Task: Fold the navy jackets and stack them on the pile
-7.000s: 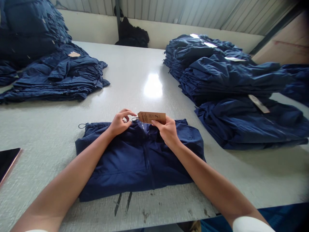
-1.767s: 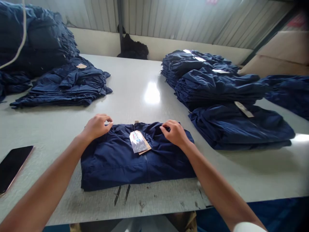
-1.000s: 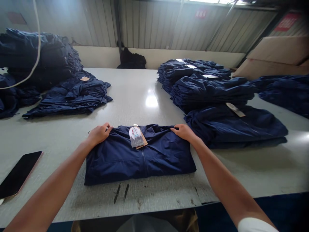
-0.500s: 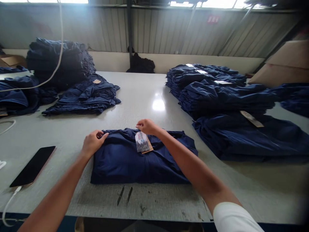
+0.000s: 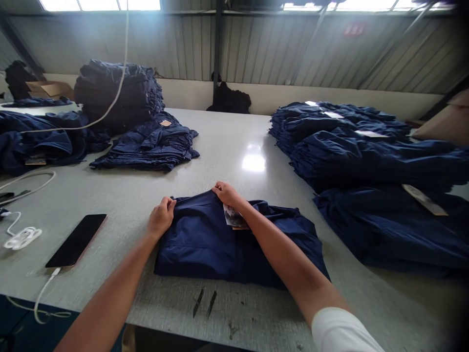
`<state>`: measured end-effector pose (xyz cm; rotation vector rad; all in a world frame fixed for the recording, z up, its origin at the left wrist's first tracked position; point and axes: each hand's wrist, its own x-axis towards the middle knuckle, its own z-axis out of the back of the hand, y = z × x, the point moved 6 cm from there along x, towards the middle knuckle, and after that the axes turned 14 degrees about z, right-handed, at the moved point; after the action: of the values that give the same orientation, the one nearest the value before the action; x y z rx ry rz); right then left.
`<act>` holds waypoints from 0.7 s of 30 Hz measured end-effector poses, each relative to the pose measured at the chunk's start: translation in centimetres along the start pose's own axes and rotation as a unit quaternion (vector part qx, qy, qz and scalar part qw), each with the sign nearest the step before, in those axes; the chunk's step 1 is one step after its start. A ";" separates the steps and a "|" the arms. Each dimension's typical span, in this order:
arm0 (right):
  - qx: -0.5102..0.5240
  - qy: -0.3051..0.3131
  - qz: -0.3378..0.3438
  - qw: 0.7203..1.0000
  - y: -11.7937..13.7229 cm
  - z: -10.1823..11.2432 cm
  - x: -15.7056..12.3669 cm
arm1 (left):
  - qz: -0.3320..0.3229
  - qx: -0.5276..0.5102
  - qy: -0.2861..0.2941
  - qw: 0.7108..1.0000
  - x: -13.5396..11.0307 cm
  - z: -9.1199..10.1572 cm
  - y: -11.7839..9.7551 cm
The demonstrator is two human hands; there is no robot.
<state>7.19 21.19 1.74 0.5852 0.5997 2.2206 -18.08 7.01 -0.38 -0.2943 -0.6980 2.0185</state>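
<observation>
A folded navy jacket lies near the front edge of the table, its upper edge raised. The left hand clenches that edge, fingers curled over the cloth. The right hand grasps the same raised fabric, its forearm partly covering the paper hang tags. Toward the left edge, a black smartphone sits with a white charging cable attached. Stacks of navy garments fill the right side, and another stack of navy garments lies toward the far left.
</observation>
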 end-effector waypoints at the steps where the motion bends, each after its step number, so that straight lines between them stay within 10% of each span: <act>1: -0.004 -0.008 0.004 1.000 0.0 0.0 -0.2 | 0.001 0.031 0.004 1.000 0.1 -0.1 0.0; 6: -0.017 -0.065 0.037 0.997 0.2 1.4 -1.1 | -0.019 0.109 0.002 0.994 0.1 0.4 0.0; 10: -0.032 -0.169 0.057 0.983 -1.1 7.3 -3.8 | -0.115 0.128 -0.067 0.983 -0.8 2.2 -2.3; 15: -0.095 -0.204 -0.093 0.970 -6.6 15.0 -13.0 | -0.280 -0.005 -0.004 0.960 -2.8 0.9 -11.3; 21: -0.144 -0.178 -0.260 0.938 -9.6 17.7 -25.9 | -0.379 -0.124 0.249 0.883 -5.7 -8.9 -24.8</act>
<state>38.44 11.65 4.38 0.5769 0.1983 1.6102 6.78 14.99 6.50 -0.5647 -0.6080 1.0428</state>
